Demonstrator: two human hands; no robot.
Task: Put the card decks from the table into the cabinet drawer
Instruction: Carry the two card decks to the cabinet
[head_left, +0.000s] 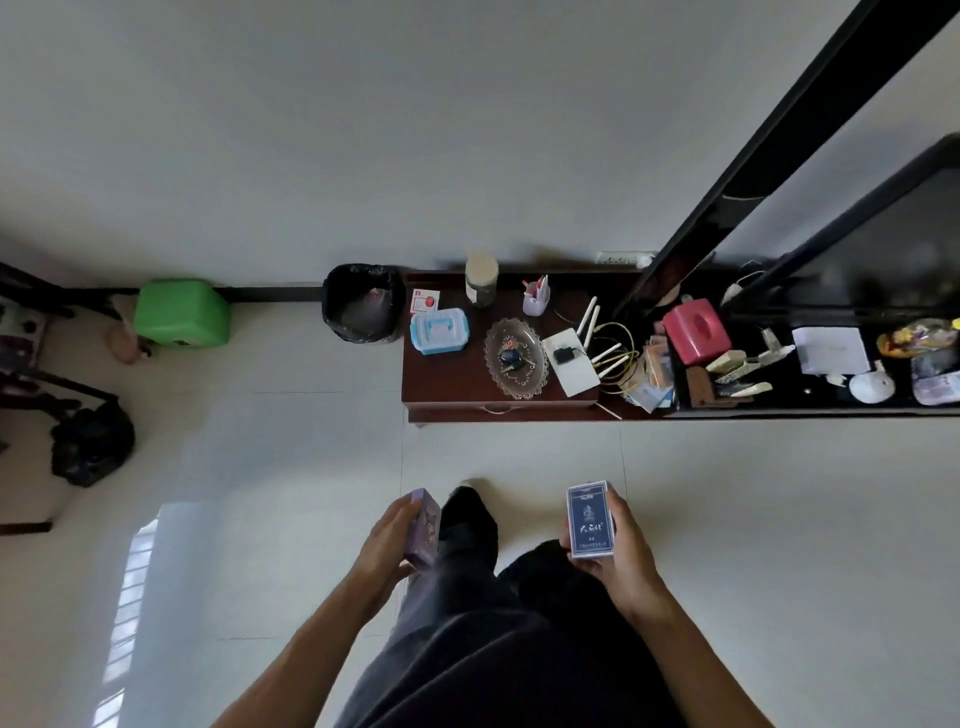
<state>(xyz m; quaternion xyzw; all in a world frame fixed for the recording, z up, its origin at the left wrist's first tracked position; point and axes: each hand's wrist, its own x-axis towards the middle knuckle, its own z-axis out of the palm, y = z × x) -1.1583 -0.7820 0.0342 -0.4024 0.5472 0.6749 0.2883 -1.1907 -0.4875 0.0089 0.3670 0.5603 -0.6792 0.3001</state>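
Observation:
My left hand (387, 540) grips a purple card deck (426, 527), held on edge in front of my legs. A dark blue card deck (589, 519) with white print faces up in my right hand (618, 556). Both hands hover over the pale floor, a step short of the dark brown cabinet (447, 384). The cabinet's drawer (498, 413) with a metal handle sits shut along its front edge.
The cabinet top carries a blue-lidded plastic box (439, 330), a glass dish (517, 358), a white router (571, 364), a jar (481, 278) and a pen cup (536, 297). A black bin (361, 304) and green container (182, 312) stand left. A black shelf (810, 408) with clutter is at right.

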